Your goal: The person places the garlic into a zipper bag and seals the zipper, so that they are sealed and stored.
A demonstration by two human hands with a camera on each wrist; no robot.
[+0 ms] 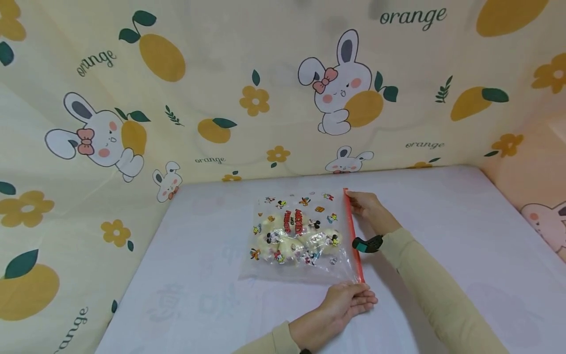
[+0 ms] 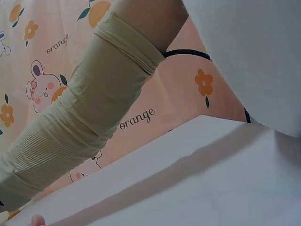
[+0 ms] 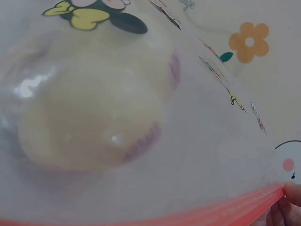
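A clear zip bag [image 1: 300,273] with cartoon prints and a red zip strip [image 1: 355,246] lies on the table, strip side to the right. Inside it are several pale, rounded pieces [image 1: 289,246]; the right wrist view shows one of these large pale lumps [image 3: 89,108] close up, purple marks on its edge. At the far end of the strip, my right hand [image 1: 371,209] pinches the red edge between thumb and fingers. The near end is pinched by my left hand [image 1: 338,309]. Only a fingertip [image 2: 37,220] appears in the left wrist view.
A white-covered table [image 1: 199,236] carries the bag. Behind and beside it hang cloth walls [image 1: 283,73] printed with rabbits, oranges and flowers. A dark wrist strap with a camera [image 1: 368,244] sits on the right wrist, beside the strip.
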